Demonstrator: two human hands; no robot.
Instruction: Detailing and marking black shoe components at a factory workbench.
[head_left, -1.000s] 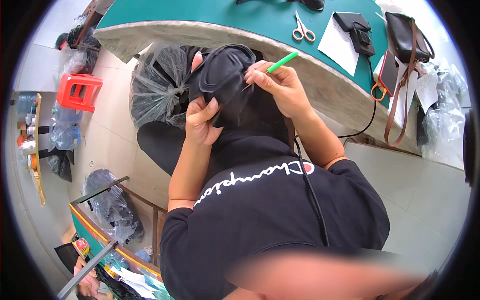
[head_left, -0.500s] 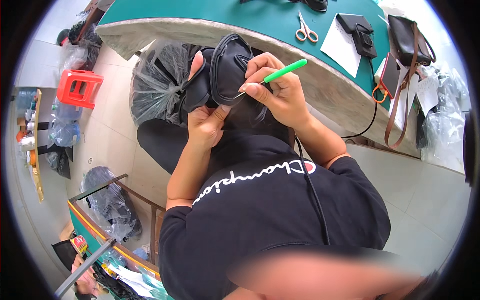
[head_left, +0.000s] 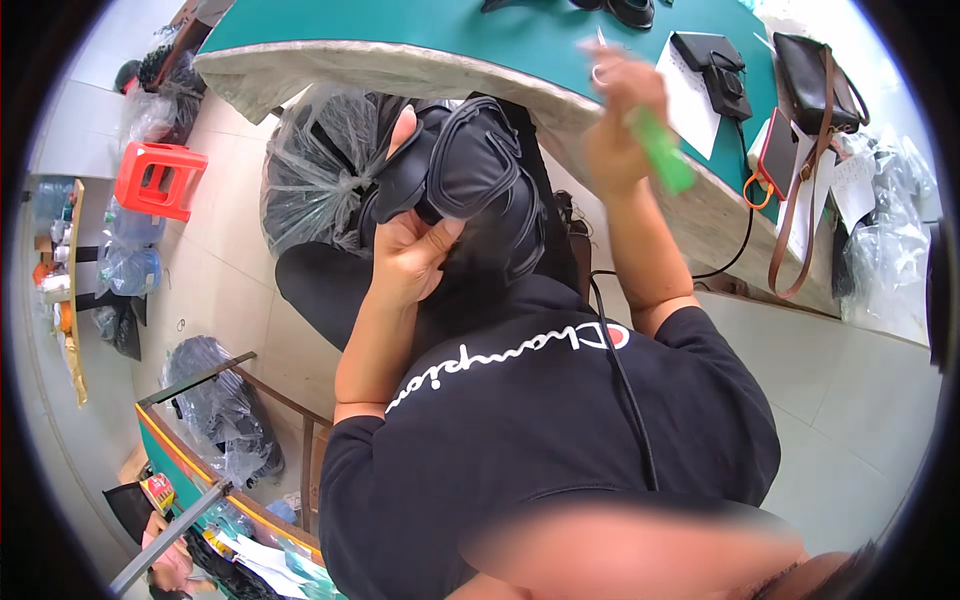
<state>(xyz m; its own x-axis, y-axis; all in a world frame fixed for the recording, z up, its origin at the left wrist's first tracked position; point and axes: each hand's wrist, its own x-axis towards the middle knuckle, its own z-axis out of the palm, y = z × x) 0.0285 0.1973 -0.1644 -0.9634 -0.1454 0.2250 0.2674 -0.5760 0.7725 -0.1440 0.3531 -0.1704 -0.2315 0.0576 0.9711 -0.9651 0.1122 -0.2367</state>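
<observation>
the black padded piece [head_left: 475,165], with its curved raised seams, is up in front of the person's chest, just below the near edge of the green worktop [head_left: 400,25]. the left hand [head_left: 412,255] has it from its lower left side, thumb pressed on the near edge and one fingertip showing past the upper left; the other fingers are hidden behind it. the hand is closed on the piece.

the right hand [head_left: 625,115] is well apart from it, up and to the right over the worktop's front edge, and blurred. it carries the green-handled tool [head_left: 662,155], whose handle points down to the right. its fingers are at the scissors [head_left: 601,36] — whether they grip them, or how far they are spread, i cannot tell.

half a second ago the right hand was at the black piece, the tool's thin tip against it, and the scissors lay in plain sight; now the hand has swung off to the worktop and covers most of them. the left hand keeps its hold in nearly the same place, but the piece sits a little lower — more of its right side shows.
</observation>
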